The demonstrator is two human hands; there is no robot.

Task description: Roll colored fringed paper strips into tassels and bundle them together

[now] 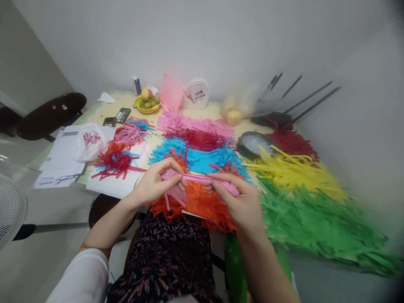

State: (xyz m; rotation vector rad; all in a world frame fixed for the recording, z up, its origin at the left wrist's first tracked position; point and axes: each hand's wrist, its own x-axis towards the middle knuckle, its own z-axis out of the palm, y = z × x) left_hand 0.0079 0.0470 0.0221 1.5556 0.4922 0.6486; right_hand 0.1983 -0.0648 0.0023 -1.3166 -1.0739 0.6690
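Head view: you draw a pink paper twist level between two bare hands, just above the near side of a surface spread with bright fringed paper. Your left hand pinches one end, thumb against curled fingers; your right hand pinches the other, a pink tail bunched in its palm. Each grip is pressed together on the paper, with the thin middle of the twist bare between them. Loose pink strips hang beneath your left hand, over the orange fringed paper that droops past the surface's near edge above your lap.

Beyond your hands lie blue fringed paper and dark red fringed paper; yellow fringed paper and green fringed paper spread to your right. To your left, a red tassel rests near a plastic bag holding small red pieces.

The likeliest mishap is a tear at that narrow middle, should you pull too hard or unevenly on what looks like thin tissue. A slack pinch at either end could let the twist unwind. The hanging strips may snag in the orange fringe, and a brush of your lap or forearm could drag that overhanging paper off the edge.
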